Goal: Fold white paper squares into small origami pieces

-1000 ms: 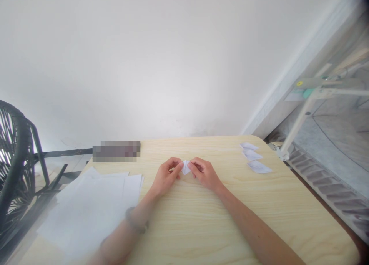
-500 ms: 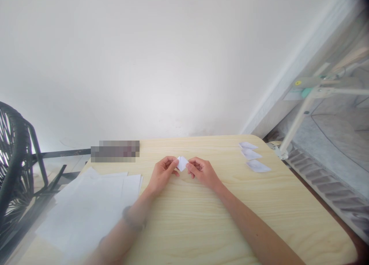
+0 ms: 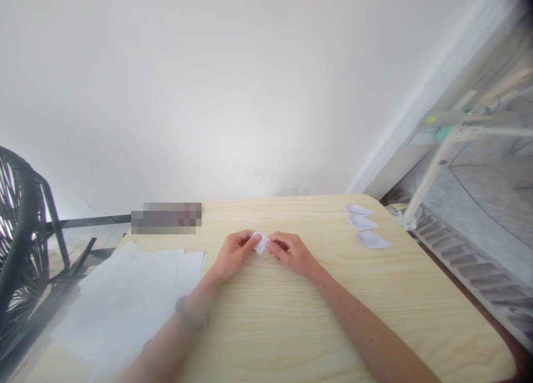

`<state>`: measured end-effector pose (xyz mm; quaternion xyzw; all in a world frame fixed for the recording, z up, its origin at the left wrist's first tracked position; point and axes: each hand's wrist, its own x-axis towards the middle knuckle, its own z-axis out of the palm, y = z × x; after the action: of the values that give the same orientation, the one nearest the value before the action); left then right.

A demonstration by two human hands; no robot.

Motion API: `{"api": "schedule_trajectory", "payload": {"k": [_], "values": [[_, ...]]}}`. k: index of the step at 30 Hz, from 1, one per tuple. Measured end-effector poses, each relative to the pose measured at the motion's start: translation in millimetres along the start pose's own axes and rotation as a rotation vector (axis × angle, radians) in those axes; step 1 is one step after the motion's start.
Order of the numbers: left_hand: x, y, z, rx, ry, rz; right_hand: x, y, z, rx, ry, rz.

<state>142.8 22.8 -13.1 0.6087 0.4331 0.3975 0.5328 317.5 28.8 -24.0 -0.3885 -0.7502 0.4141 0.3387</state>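
Between my hands, over the middle of the table, is a small folded piece of white paper [image 3: 261, 244], roughly diamond-shaped. My left hand [image 3: 237, 251] pinches its left side, the thumb lying on top of the paper. At the right corner, my right hand [image 3: 291, 252] grips it between thumb and fingers. Parts of the paper are hidden under the fingertips. Three folded paper boats [image 3: 361, 222] lie in a column at the right side of the table.
Loose white sheets [image 3: 133, 294] overlap on the left of the wooden table [image 3: 266, 327]. A blurred-out item [image 3: 166, 219] sits at the back left edge. Beyond the table are a dark woven chair [image 3: 20, 233] on the left and a white metal frame [image 3: 433, 172] on the right.
The folded paper has tilted and shifted slightly down and left. My left thumb now covers more of it, and both hands have moved a little toward me.
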Motion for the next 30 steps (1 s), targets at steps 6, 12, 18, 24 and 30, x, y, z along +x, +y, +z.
{"api": "schedule_trajectory", "payload": {"k": [6,12,18,24,30], "values": [[-1,2,2,-0.029,-0.012,-0.035,0,1,0,0.049,-0.01,0.034],[-1,2,6,0.007,-0.006,-0.055,2,3,0,0.072,0.062,0.058],[-2,-7,5,0.081,-0.045,-0.084,2,4,-1,0.108,0.148,0.106],[-3,-4,4,0.056,-0.119,-0.015,2,4,-3,0.101,0.029,0.121],[-2,-11,5,0.278,0.03,0.005,3,6,-1,-0.128,0.154,0.101]]}}
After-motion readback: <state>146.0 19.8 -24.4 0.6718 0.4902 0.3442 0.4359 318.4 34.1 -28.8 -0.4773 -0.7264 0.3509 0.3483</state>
